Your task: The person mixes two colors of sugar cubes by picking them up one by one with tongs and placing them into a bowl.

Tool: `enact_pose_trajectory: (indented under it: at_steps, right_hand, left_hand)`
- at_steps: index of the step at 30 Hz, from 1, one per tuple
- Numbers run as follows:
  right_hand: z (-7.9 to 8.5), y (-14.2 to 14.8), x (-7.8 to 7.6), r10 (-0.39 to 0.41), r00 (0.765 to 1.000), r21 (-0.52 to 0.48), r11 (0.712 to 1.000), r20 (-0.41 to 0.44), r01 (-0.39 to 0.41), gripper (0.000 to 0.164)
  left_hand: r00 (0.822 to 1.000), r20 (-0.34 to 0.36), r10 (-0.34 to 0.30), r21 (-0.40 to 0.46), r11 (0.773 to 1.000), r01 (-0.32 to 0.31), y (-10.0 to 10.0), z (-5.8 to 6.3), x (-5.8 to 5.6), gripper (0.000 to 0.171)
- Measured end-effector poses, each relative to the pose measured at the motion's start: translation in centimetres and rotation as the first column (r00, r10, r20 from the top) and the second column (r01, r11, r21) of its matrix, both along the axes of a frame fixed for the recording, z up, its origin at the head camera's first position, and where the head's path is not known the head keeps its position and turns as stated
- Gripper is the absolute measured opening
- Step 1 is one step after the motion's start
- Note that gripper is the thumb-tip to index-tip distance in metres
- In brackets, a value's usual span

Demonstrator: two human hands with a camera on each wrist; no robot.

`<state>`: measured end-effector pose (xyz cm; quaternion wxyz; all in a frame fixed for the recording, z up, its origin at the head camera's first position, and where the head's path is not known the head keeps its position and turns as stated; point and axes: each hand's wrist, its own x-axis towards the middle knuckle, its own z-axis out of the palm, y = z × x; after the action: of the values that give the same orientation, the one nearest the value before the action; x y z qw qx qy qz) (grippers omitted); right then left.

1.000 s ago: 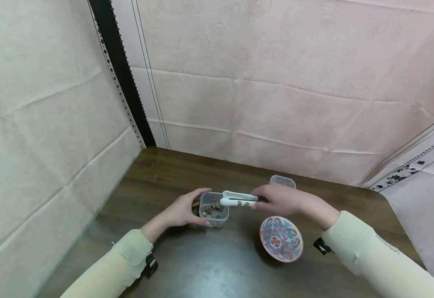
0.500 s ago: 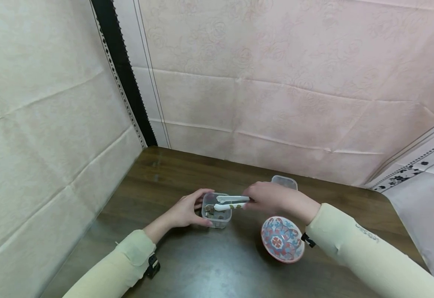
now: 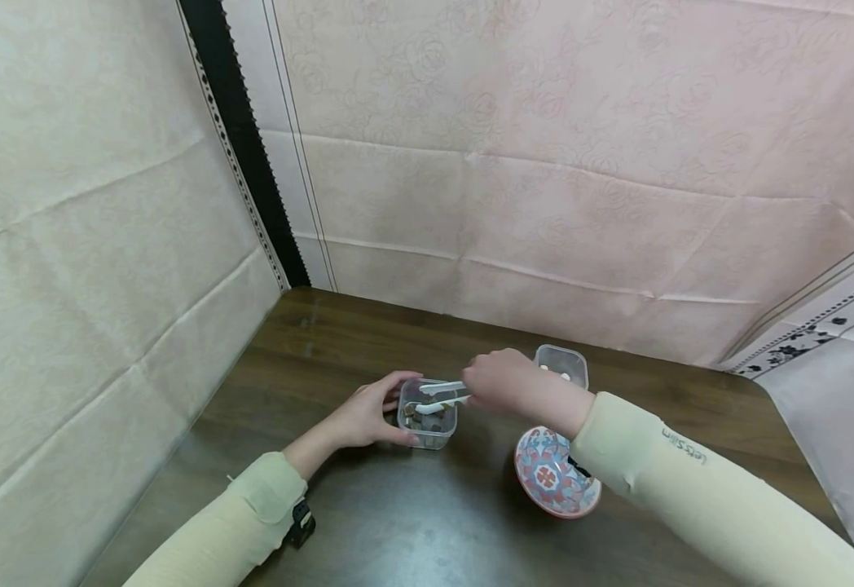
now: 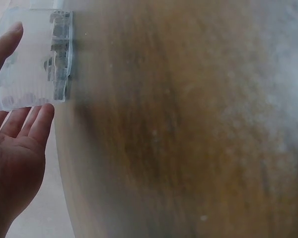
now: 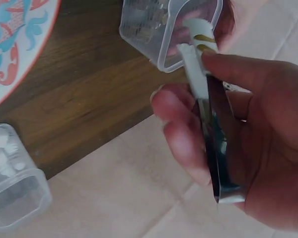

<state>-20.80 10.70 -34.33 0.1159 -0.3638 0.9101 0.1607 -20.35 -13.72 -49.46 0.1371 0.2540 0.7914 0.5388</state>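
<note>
My left hand (image 3: 359, 416) holds a clear plastic container (image 3: 434, 439), thumb on the near side and fingers on the far side. Small brownish cubes (image 3: 414, 421) lie in its bottom. Between thumb and fingers, my right hand (image 3: 504, 379) grips small metal tongs (image 5: 218, 144) with white, leaf-patterned ends (image 5: 203, 35). Those ends reach down into the container, a little apart from each other; whether they touch a cube I cannot tell. In the left wrist view, my left thumb and fingers (image 4: 38, 124) lie against the container wall (image 4: 32, 59).
A red-and-blue patterned bowl (image 3: 547, 477) stands below my right forearm, partly covered by the sleeve. Behind my right hand is a second clear container (image 3: 568, 359) with white pieces (image 5: 5, 148) in it. Patterned cloth (image 3: 471, 220) hangs behind the brown table (image 3: 368, 514).
My right hand has moved left, and the tongs' ends have gone down into the container. The left hand has stayed on the container, nearly still. More of the second container now shows.
</note>
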Motion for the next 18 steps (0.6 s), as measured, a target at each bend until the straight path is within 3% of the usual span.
enact_pose_trajectory:
  at_steps: [9,18]
  right_hand:
    - [-0.5,-1.6,0.4,0.076,0.988,0.045,0.996,-0.134,-0.071,0.018]
    - [-0.7,-2.7,0.4,0.066,0.992,0.068,0.996,-0.104,-0.059,0.018]
  left_hand:
    - [1.0,0.001,0.004,-0.017,1.0,-0.004,-0.1,0.0,-0.1,0.092]
    - [1.0,0.001,-0.002,-0.003,1.0,0.002,-0.1,0.0,-0.2,0.092]
